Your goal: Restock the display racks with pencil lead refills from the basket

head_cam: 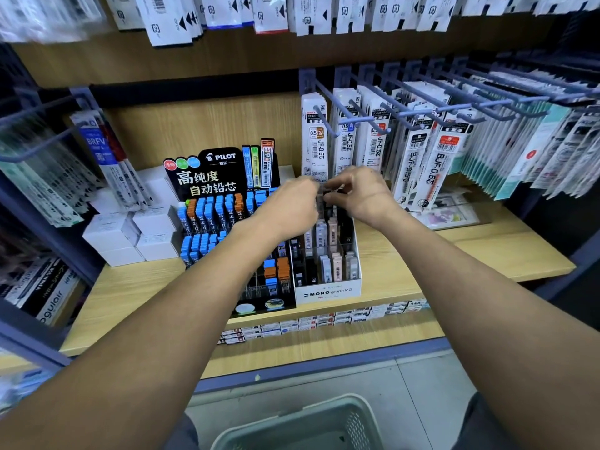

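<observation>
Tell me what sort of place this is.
Most likely a stationery shop aisle: pen refill packs hang on hooks, a Pilot lead rack and a Mono graph MG rack stand on the wooden shelf.

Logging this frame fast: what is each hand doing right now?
Left hand: curled, pinching a lead refill case over the white rack.
Right hand: curled, pinching the same case.

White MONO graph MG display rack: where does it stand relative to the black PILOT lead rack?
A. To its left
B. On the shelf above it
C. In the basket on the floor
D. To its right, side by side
D: the white MONO graph MG display rack stands on the wooden shelf directly right of the black PILOT lead rack.
</observation>
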The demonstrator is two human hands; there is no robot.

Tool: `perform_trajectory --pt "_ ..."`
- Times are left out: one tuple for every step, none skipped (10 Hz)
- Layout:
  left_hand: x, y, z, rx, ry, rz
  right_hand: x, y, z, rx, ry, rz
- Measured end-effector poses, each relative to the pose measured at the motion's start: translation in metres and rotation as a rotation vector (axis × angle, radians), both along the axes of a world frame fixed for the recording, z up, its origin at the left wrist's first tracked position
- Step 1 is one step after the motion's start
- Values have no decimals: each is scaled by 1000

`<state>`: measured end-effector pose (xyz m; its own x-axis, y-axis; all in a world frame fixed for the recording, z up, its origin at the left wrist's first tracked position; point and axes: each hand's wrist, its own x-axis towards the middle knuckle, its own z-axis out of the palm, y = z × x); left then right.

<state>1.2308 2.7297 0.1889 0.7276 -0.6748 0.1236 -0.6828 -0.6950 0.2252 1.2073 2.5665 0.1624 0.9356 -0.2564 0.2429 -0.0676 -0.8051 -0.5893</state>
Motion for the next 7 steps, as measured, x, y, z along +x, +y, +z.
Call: perform_trajectory --pt "3 5 -2 26 -30 19 0 2 0 -20 -7 -17" --pt "1 6 -7 84 -42 10 0 4 0 -57 7 -36" --pt "-6 4 -12 144 -92 -19 2 6 -2 -78 0 -64" --pt "-10 0 -13 134 -118 -8 2 8 -3 -71 -11 -75" --pt "-13 -4 -13 126 -114 7 1 11 -2 -37 -43 -86" --pt "-14 -6 -14 119 -91 0 -1 15 -1 -46 -67 -86" --pt "-10 -7 -4 13 -48 32 -4 18 4 -72 -104 -78"
